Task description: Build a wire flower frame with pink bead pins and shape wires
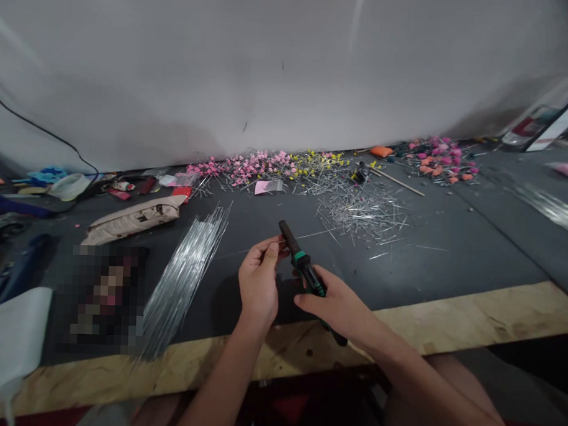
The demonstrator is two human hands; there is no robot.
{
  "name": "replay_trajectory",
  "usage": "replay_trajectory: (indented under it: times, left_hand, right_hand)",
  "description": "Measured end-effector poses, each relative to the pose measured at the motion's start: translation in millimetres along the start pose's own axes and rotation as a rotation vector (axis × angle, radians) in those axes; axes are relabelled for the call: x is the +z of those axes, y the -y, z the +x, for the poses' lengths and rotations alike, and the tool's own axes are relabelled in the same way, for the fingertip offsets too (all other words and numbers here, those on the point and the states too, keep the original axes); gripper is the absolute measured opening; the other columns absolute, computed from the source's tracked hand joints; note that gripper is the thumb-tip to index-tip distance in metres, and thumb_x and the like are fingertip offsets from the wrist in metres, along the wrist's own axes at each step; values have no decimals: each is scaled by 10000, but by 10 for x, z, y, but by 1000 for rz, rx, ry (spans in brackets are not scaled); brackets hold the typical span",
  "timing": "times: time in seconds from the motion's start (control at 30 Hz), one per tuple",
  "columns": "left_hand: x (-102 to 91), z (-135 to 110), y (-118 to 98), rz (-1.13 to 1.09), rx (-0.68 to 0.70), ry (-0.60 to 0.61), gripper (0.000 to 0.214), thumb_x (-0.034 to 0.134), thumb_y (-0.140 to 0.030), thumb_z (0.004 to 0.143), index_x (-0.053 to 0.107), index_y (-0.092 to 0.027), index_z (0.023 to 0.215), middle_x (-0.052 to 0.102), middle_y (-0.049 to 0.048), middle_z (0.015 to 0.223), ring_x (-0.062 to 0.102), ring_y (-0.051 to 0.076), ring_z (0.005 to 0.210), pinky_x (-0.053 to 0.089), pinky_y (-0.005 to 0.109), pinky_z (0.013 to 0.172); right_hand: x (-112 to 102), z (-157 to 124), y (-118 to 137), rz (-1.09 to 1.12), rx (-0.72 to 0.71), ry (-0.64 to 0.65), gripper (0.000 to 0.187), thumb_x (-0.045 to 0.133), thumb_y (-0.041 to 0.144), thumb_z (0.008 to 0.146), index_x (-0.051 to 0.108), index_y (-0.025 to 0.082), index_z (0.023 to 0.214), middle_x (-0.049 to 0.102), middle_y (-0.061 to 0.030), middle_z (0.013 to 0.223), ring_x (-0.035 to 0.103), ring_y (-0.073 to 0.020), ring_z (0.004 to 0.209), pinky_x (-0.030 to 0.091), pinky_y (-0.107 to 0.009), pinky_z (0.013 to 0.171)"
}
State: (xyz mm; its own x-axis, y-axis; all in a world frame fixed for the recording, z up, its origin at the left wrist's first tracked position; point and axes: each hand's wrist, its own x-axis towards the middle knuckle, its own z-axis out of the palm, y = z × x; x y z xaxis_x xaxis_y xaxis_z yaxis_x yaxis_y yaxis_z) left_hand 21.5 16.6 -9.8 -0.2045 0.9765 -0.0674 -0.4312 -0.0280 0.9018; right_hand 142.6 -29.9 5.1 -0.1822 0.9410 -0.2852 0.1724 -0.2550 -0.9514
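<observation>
My right hand [339, 302] is wrapped round a pair of pliers [302, 258] with black and green handles, their dark jaws pointing up and away from me. Close by, my left hand [259, 280] pinches a thin metal wire [313, 234] between thumb and fingers, right beside the jaws. The wire runs out to both sides of the pliers; whether the jaws grip it I cannot tell. To the left of my left hand lies a bundle of long straight wires [184, 271]. Beyond the pliers is a loose heap of short cut wires [363, 209].
Along the wall sit pink-tipped stems [255, 167], yellow-tipped stems [316, 163] and a pink and orange cluster [444, 159]. A stained beige pouch [134, 220] and a white device [14, 340] are on the left. A phone [555, 126] leans at the far right. The table has a wooden front edge [476, 316].
</observation>
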Motion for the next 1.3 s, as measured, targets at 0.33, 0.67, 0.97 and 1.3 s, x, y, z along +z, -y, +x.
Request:
replay_trajectory:
  times: [0.33,0.67,0.97,1.3]
  left_hand:
    - [-9,-5,-15,-73,-41,-17,89,619,-211,759,629,-150,824,679,55,881,639,142,809,483,311,809]
    - [-52,-8,-3,-107,8,0,74,571,-209,801,588,-157,850,675,63,883,643,168,861,498,343,804]
    - [-60,-10,-7,-102,22,0,53,548,-202,819,569,-160,845,669,65,899,645,171,867,508,333,782]
    - [-85,42,-90,-122,94,0,42,552,-196,817,555,-158,836,664,63,907,629,163,898,464,362,868]
  right_hand:
    - [25,-20,14,37,-1,-2,81,463,151,711,456,213,763,370,50,660,342,-105,592,284,-222,530]
    - [51,-5,-28,59,22,-25,141,481,158,711,514,207,840,381,52,673,341,-97,592,280,-216,521]
    - [55,-24,-5,56,39,-31,108,485,172,720,503,205,821,375,50,664,336,-97,585,284,-213,516]
    - [-13,-8,-78,152,98,-25,211,531,187,696,582,217,898,546,27,743,488,-122,646,373,-223,582]
